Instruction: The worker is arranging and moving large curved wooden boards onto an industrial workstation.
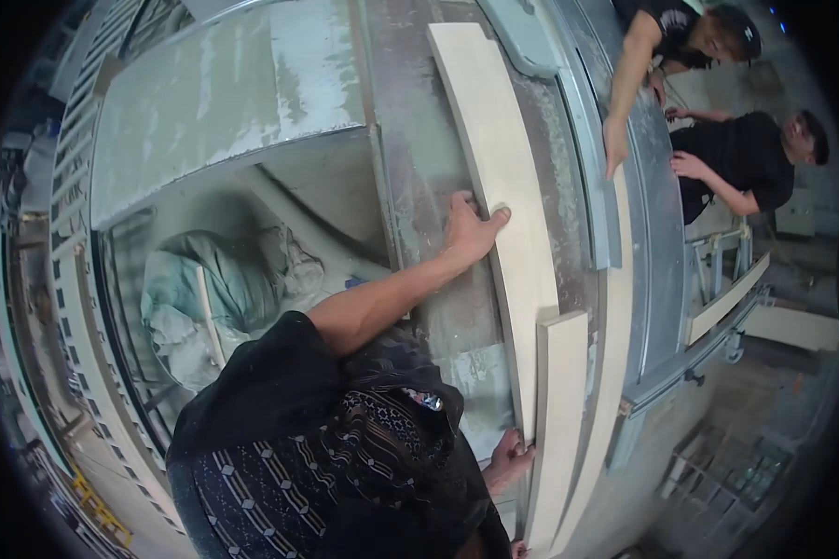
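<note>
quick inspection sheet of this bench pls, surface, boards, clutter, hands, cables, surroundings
surface: dusty grey machine table, pale streaks of dust across it
job's things: long pale board lying along the table; shorter pale board overlapping its near end
clutter: bundled grey-green sacks below the table's left side
hands: left hand flat on the long board's left edge; right hand at the shorter board's near edge
cables: nothing seen
surroundings: two other people in black shirts at the far right, one person's hand on the metal rail; more pale boards beside them
</note>
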{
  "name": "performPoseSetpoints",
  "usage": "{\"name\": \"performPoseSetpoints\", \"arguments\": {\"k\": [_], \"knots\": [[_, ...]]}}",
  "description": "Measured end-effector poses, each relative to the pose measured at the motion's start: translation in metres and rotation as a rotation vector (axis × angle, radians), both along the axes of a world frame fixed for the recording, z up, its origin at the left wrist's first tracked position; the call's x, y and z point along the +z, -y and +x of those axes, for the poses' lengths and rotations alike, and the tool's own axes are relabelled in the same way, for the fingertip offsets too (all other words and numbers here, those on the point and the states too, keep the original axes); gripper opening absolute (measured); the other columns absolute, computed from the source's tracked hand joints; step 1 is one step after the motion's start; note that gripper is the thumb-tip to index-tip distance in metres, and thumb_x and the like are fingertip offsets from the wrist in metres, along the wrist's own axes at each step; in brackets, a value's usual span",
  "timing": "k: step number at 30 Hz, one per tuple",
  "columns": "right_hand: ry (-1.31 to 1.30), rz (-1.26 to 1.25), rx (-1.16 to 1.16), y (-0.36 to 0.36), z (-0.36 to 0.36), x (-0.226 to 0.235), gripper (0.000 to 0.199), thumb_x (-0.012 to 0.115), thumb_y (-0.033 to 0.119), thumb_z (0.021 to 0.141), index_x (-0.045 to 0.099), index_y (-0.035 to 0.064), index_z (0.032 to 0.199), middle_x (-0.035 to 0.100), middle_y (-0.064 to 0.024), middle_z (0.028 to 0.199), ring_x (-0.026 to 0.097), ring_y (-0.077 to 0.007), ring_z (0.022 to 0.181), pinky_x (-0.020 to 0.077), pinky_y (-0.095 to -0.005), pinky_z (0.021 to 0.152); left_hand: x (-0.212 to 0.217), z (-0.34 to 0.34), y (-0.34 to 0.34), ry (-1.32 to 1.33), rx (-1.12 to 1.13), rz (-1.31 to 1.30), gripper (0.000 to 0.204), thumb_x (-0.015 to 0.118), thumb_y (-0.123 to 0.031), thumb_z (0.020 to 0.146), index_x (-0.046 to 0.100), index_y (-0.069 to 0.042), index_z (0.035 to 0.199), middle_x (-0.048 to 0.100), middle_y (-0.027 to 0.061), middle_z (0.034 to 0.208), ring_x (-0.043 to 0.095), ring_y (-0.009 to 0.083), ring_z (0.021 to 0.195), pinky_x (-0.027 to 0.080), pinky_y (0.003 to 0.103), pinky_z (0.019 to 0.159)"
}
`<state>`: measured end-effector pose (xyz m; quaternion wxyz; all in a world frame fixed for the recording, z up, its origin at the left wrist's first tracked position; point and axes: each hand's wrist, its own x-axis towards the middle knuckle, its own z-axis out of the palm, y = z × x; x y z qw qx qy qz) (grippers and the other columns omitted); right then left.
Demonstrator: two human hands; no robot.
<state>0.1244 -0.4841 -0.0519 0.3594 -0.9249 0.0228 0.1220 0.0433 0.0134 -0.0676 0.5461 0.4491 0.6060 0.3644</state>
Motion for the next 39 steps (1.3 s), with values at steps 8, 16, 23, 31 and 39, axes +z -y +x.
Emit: {"name": "performPoseSetpoints", "arguments": {"k": [8, 16, 23, 31, 39], "knots": [[0.158, -0.398, 0.274, 0.001, 0.004, 0.002, 0.044, 0.071, 0.027, 0.099, 0.064, -0.0137, 0.115, 0.066, -0.0124, 0.084, 0.062, -0.0213, 0.074, 0.0572, -0.0343, 0.071, 0.008, -0.008, -0.024, 0.065, -0.063, -0.131, 0.067, 0.088, -0.034, 0.08, 0.051, 0.009, 0.117, 0.064, 0.0174, 0.105, 0.065, 0.024, 0.092, 0.054, 0.038, 0.079], [-0.228, 0.973, -0.915, -0.01, 0.023, -0.014, 0.032, 0.06, 0.021, 0.102, 0.051, -0.0071, 0.092, 0.048, -0.0071, 0.075, 0.053, -0.0183, 0.073, 0.0605, -0.0344, 0.068, 0.01, -0.007, -0.026, 0.166, -0.058, -0.24, 0.06, 0.084, -0.035, 0.075, 0.054, 0.004, 0.109, 0.066, 0.0185, 0.103, 0.066, 0.0301, 0.098, 0.053, 0.042, 0.085], [-0.192, 1.117, -0.643, -0.001, -0.008, -0.003, 0.047, 0.056, 0.029, 0.103, 0.056, -0.017, 0.109, 0.061, -0.0196, 0.098, 0.063, -0.0292, 0.097, 0.0606, -0.039, 0.093, -0.003, -0.01, -0.03, 0.169, -0.098, -0.207, 0.048, 0.084, -0.036, 0.079, 0.052, -0.003, 0.095, 0.061, 0.0099, 0.088, 0.064, 0.0218, 0.081, 0.055, 0.036, 0.069], [-0.198, 1.18, -0.753, -0.017, -0.014, 0.004, 0.04, 0.05, 0.022, 0.105, 0.056, -0.0152, 0.12, 0.064, -0.0218, 0.116, 0.066, -0.0348, 0.107, 0.0589, -0.046, 0.1, 0.014, -0.026, -0.039, 0.212, -0.226, -0.3, 0.042, 0.077, -0.037, 0.092, 0.049, -0.006, 0.094, 0.056, 0.0051, 0.089, 0.062, 0.017, 0.081, 0.063, 0.037, 0.065], [-0.278, 1.355, -0.615, 0.012, -0.008, -0.022, 0.018, 0.049, 0.01, 0.104, 0.061, -0.0022, 0.11, 0.066, -0.0152, 0.119, 0.061, -0.0316, 0.118, 0.048, -0.0492, 0.111, 0.012, -0.023, -0.043, 0.186, -0.318, -0.296, 0.046, 0.075, -0.042, 0.096, 0.053, -0.002, 0.101, 0.061, 0.0105, 0.099, 0.068, 0.0215, 0.09, 0.065, 0.04, 0.074]]}}
